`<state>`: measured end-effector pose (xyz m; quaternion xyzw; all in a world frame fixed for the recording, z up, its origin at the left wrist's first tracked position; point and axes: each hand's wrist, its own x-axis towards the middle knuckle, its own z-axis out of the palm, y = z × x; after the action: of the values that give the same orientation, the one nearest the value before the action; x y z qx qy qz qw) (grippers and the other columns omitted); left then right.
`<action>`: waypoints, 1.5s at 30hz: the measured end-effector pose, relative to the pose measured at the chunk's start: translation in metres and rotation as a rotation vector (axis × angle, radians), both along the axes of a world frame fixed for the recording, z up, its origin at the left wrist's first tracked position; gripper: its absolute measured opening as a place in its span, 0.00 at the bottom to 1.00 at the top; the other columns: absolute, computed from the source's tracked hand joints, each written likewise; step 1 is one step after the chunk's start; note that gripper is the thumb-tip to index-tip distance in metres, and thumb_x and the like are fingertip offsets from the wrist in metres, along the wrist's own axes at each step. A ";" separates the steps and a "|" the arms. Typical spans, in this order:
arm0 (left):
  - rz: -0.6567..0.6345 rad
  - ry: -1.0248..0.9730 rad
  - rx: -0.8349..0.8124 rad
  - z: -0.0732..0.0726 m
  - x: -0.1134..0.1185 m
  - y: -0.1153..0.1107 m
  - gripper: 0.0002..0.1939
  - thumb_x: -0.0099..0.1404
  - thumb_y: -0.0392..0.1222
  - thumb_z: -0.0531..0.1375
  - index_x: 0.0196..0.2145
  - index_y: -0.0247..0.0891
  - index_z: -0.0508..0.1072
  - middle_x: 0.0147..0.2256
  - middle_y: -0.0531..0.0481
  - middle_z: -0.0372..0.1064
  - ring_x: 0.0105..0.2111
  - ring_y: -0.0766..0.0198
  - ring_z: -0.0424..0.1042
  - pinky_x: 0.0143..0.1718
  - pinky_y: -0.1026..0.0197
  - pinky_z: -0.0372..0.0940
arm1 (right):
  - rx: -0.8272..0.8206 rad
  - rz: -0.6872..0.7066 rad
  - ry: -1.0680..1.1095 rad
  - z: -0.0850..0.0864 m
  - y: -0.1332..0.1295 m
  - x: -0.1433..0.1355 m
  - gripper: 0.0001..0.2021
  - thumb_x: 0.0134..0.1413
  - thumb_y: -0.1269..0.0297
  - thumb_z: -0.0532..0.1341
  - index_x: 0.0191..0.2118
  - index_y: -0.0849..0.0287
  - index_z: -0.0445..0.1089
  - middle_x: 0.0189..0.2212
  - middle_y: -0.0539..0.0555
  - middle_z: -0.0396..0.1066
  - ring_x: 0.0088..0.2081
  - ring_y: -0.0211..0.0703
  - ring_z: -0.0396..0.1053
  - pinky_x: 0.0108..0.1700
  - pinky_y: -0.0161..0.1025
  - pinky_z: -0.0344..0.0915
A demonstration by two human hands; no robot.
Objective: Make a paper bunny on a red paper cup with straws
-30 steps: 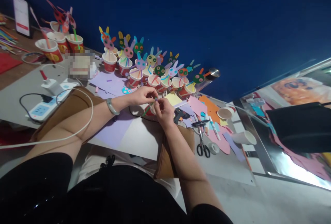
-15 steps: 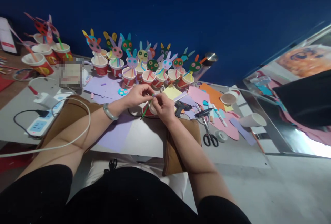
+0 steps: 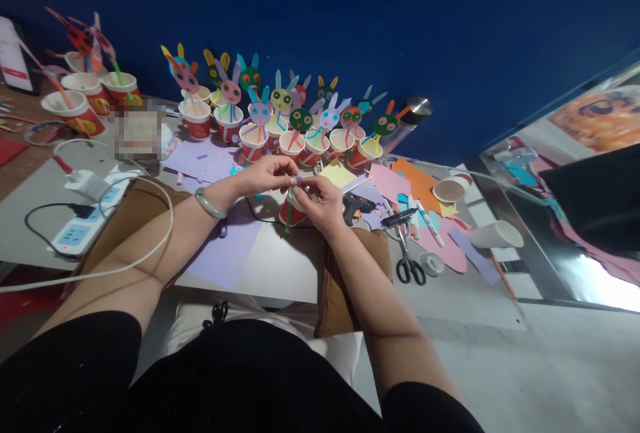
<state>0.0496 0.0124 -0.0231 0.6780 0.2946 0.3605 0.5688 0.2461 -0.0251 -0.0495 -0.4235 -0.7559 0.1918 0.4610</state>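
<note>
My left hand [image 3: 267, 177] and my right hand [image 3: 323, 203] meet fingertip to fingertip near the middle of the table. Both are closed in pinches around a small purple piece [image 3: 299, 180]. A green strip [image 3: 289, 217] hangs down below the fingertips, in front of a red and white paper cup [image 3: 297, 211] that my right hand partly hides. Which fingers bear the strip is too small to tell. Behind my hands stand several red cups [image 3: 253, 146] with colourful paper rabbit heads [image 3: 260, 113] on strips.
To the right lie a black glue gun [image 3: 356, 206], scissors [image 3: 410, 270], a tape roll [image 3: 431, 263], markers [image 3: 430, 223] and coloured paper [image 3: 415, 183]. A power strip [image 3: 75, 236] with cables sits at the left. A steel flask [image 3: 417, 109] stands by the blue wall.
The green strip has swung from slanting to nearly upright below my fingers. More of the purple piece shows between my fingertips. The view has shifted slightly.
</note>
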 end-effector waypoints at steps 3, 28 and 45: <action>-0.002 -0.015 0.004 0.000 -0.002 0.002 0.19 0.57 0.49 0.72 0.34 0.33 0.71 0.23 0.55 0.68 0.21 0.72 0.68 0.22 0.69 0.59 | 0.038 0.003 -0.021 0.004 0.002 0.004 0.24 0.52 0.41 0.68 0.44 0.56 0.75 0.43 0.60 0.77 0.47 0.53 0.73 0.53 0.51 0.69; 0.126 0.071 0.270 0.003 0.000 -0.002 0.07 0.58 0.39 0.63 0.34 0.34 0.73 0.32 0.51 0.72 0.32 0.67 0.70 0.35 0.64 0.64 | -0.213 0.161 -0.230 -0.007 0.008 0.006 0.40 0.45 0.53 0.72 0.63 0.61 0.63 0.57 0.65 0.73 0.55 0.60 0.74 0.58 0.53 0.68; 0.205 -0.074 0.102 0.004 -0.005 0.007 0.07 0.58 0.37 0.62 0.35 0.37 0.67 0.23 0.58 0.61 0.19 0.73 0.57 0.22 0.65 0.53 | -0.456 0.267 0.026 0.003 0.013 0.010 0.39 0.38 0.45 0.76 0.54 0.62 0.71 0.48 0.60 0.78 0.49 0.55 0.75 0.53 0.50 0.71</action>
<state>0.0448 0.0192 -0.0188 0.6587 0.3226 0.4561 0.5039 0.2564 -0.0125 -0.0469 -0.4105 -0.7362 0.4218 0.3340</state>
